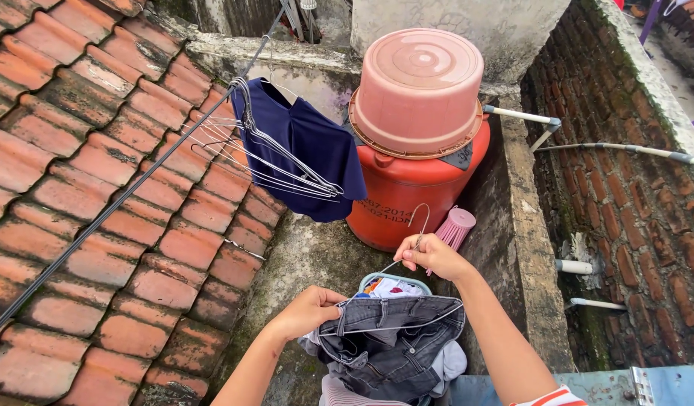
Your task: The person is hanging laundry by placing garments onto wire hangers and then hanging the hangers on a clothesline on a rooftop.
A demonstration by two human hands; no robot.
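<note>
Nearest, a pair of dark grey denim jeans [388, 342] hangs folded over a thin wire hanger [407, 289], above a heap of laundry in a pale blue basket [396, 280]; the left hand [305, 312] is closed on the waistband's left edge, the right hand [429, 256] pinches the hanger's neck just below its hook; behind stands a small pink ribbed plastic cup [456, 227] beside an orange plastic drum [411, 188] (a pink basin [420, 86] upturned on it); farther left, a navy blue shirt [309, 146] and empty wire hangers [241, 150] hang from a dark line [121, 199] over terracotta roof tiles [83, 180].

Home rooftop: roof tiles [121, 188], clothesline [129, 192], hangers [264, 154].
</note>
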